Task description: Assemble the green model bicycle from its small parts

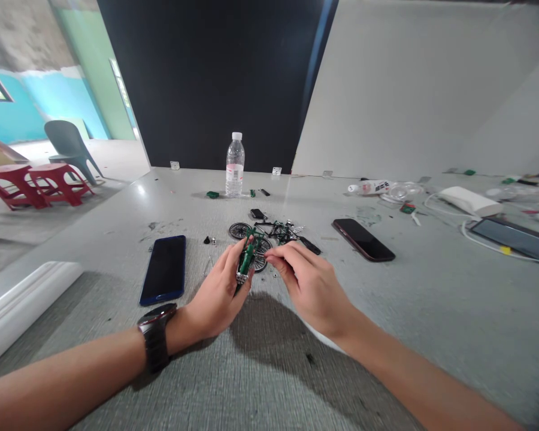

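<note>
Between the thumb and fingers of my left hand point(222, 290) is a green model bicycle frame point(247, 258), held tilted above the table. My right hand point(308, 281) is just to its right, thumb and index finger pinched together; whatever lies in the pinch is too small to make out. Behind both hands, black model bicycle parts point(276, 230) lie on the table, among them a spoked wheel point(240, 230). Another spoked wheel point(263, 257) shows between my hands, partly hidden. Tiny loose pieces point(207, 240) are scattered to the left of the parts.
A blue-edged phone point(164, 269) lies left and a dark phone point(363, 239) right. Behind stands a water bottle point(235, 167) near small green parts point(212, 194). At right are a crumpled bottle point(371, 187), a white power bank point(469, 201) and a cabled phone point(516, 239). A white roll point(27, 305) lies far left.
</note>
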Motion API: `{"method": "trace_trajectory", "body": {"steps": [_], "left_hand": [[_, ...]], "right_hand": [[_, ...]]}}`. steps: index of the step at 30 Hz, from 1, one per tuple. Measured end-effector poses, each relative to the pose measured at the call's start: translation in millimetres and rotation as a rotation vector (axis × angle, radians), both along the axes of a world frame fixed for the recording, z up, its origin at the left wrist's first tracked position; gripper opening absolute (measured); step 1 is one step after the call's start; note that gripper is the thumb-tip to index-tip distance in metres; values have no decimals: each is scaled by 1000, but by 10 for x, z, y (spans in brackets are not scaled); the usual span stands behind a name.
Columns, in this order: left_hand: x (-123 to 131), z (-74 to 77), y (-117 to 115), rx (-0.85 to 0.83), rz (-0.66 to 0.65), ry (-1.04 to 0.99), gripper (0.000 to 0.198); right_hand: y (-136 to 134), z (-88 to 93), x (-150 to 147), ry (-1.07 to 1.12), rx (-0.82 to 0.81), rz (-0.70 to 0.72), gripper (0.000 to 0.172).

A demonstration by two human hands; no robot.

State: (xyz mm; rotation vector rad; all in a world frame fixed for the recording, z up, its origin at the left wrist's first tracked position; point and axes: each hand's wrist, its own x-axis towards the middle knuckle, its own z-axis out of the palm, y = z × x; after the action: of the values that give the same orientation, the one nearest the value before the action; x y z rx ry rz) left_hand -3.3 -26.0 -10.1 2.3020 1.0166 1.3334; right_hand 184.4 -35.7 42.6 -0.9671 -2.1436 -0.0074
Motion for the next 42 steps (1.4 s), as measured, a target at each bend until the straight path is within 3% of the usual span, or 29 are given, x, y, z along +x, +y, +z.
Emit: {"method": "trace_trajectory", "body": {"steps": [16, 25, 38, 42], "left_hand": [[4, -3, 11, -3, 17, -2, 52], [-3, -18, 12, -4, 13, -1, 54], [-6, -7, -5, -5, 4, 13, 57], [-9, -4, -2, -15, -5, 15, 59]], "right_hand": [[-4, -1, 2, 46, -74, 33, 13], [-24, 1, 4, 21, 73, -17, 14], [8, 22, -11, -15, -125, -11, 21], [10, 5, -6, 16, -95, 1, 20]]}}
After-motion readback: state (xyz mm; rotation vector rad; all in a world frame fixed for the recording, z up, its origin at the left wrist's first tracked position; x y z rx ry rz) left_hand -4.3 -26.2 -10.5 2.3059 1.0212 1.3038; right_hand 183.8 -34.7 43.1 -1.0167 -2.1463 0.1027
